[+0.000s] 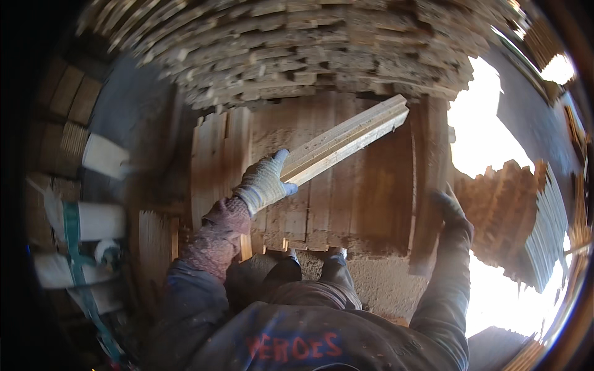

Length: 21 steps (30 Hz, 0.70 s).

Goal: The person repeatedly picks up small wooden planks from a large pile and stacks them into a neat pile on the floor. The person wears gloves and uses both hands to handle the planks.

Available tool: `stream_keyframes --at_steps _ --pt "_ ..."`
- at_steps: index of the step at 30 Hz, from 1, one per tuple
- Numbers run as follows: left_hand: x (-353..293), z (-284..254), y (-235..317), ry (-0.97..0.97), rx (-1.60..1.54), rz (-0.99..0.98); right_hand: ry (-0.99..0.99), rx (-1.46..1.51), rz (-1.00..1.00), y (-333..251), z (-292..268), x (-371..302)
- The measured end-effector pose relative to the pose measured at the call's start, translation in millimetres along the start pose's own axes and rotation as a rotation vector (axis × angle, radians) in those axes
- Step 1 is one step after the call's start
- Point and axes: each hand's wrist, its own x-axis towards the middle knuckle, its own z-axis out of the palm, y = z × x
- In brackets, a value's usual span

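My gloved left hand [263,182] is closed round one end of a small bundle of wooden slats [346,139], held at a slant above a layer of boards. The slats' far ends point up and to the right. My right hand [453,209], blurred, is at the right edge of a long wooden board [426,185] and appears to grip it. That board juts nearer to me than its neighbours. Under both hands lies the layer of brown boards [328,204], laid side by side and dusted with sawdust.
A tall stack of rough wooden slats [322,49] rises at the far side. More stacked wood [507,210] stands at the right in bright light. At the left are white pieces with a green strap [73,241] and wood blocks [74,93]. My feet [337,255] stand at the near edge.
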Motion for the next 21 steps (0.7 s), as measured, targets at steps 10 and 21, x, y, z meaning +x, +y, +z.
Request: stream_keyframes --at_steps 10,21 --pt "-149 -10 -357 0.548 -0.612 -0.299 0.045 -0.299 -0.079 -42 127 -102" --pt "-123 65 -440 0.286 -0.577 -0.435 0.132 -0.695 -0.044 110 510 -22"
